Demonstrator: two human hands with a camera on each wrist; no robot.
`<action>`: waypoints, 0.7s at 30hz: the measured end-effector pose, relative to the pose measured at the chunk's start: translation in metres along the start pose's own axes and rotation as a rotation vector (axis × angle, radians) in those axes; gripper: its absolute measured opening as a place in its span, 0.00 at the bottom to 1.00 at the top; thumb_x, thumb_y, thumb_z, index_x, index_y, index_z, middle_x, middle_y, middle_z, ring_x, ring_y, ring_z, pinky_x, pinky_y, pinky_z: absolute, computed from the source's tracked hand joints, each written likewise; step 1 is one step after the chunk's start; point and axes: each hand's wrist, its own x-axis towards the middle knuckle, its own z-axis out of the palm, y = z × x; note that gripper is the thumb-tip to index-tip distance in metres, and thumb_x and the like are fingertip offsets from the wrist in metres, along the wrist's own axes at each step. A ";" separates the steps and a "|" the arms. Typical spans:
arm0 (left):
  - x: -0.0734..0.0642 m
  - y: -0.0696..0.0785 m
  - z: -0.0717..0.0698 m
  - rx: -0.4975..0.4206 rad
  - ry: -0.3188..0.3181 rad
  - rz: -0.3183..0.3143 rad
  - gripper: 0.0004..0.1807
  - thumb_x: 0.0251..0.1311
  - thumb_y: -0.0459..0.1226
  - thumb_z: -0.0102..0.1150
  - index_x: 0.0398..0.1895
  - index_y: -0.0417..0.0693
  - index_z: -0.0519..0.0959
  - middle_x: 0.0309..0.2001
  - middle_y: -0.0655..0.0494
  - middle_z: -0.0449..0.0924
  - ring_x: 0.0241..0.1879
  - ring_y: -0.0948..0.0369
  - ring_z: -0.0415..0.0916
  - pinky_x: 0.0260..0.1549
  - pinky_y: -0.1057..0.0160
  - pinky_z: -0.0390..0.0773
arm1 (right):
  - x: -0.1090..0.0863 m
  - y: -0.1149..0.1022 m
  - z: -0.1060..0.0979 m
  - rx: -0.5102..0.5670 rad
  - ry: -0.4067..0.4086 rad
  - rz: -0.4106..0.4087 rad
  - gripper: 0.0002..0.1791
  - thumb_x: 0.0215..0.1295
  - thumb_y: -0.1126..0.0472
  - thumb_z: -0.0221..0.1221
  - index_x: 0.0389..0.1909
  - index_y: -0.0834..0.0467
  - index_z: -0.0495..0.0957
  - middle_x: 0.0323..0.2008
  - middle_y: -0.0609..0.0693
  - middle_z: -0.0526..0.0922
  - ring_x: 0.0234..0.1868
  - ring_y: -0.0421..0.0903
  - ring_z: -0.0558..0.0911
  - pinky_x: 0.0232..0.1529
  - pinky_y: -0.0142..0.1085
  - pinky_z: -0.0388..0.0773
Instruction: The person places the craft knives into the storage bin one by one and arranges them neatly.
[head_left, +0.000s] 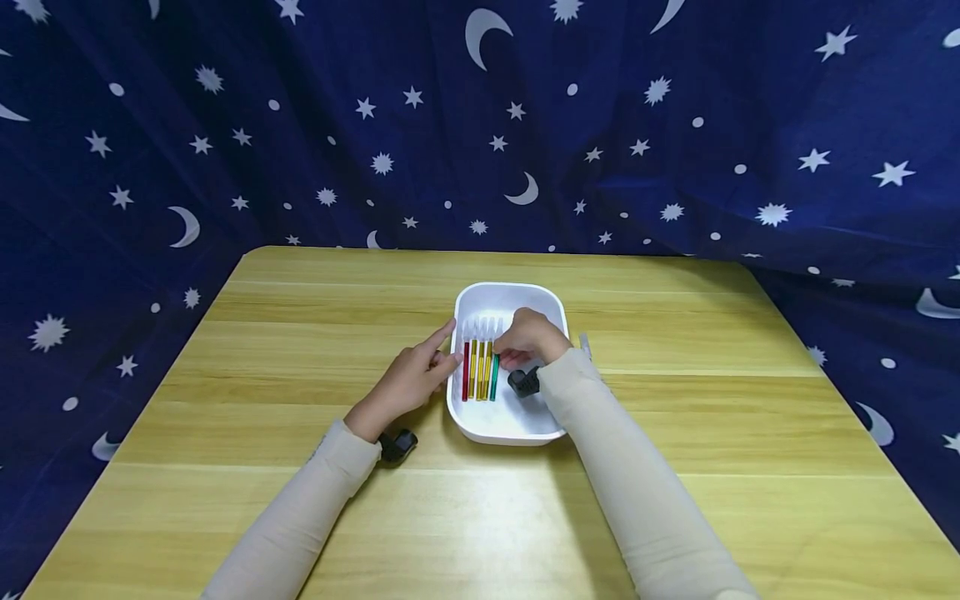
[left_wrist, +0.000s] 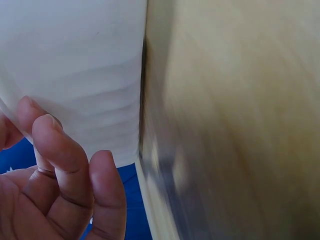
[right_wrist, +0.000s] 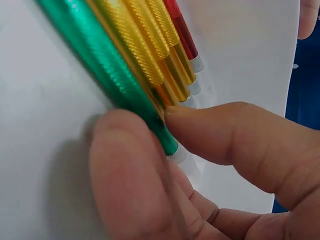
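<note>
A white plastic tray (head_left: 517, 423) holds a row of slim, pen-shaped craft knives with knurled handles and clear caps. From left to right come a red knife (head_left: 465, 375), three gold knives (head_left: 481, 375) and a green knife (head_left: 494, 383). Inside the tray, my right hand (head_left: 534, 335) pinches the green knife near its capped end, between thumb and finger. In the right wrist view the thumb tip lies beside the nearest gold handle. My left hand (head_left: 414, 377) is at the tray's left side, its index finger and thumb at the rim and other fingers loosely bent by the outer wall.
A silvery object (head_left: 585, 345) lies just right of the tray, partly hidden by the right sleeve. The tray stands on a wood-grain table (head_left: 300, 333). Behind the table hangs a dark blue curtain (head_left: 420, 192) with moons and stars. Each wrist carries a small black camera.
</note>
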 end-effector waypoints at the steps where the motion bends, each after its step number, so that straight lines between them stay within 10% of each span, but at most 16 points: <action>1: 0.000 0.000 0.000 -0.002 0.000 -0.002 0.37 0.84 0.43 0.54 0.88 0.45 0.55 0.24 0.56 0.74 0.22 0.61 0.67 0.24 0.64 0.69 | 0.000 0.000 0.000 -0.010 0.002 -0.004 0.05 0.70 0.72 0.62 0.36 0.71 0.77 0.20 0.54 0.82 0.17 0.39 0.82 0.26 0.29 0.84; 21: 0.001 -0.001 0.000 0.001 -0.011 0.000 0.37 0.85 0.44 0.52 0.89 0.46 0.53 0.23 0.56 0.73 0.20 0.62 0.64 0.22 0.65 0.67 | -0.011 -0.008 -0.016 -0.203 -0.113 -0.173 0.15 0.78 0.57 0.60 0.40 0.68 0.82 0.33 0.55 0.86 0.29 0.43 0.84 0.34 0.34 0.85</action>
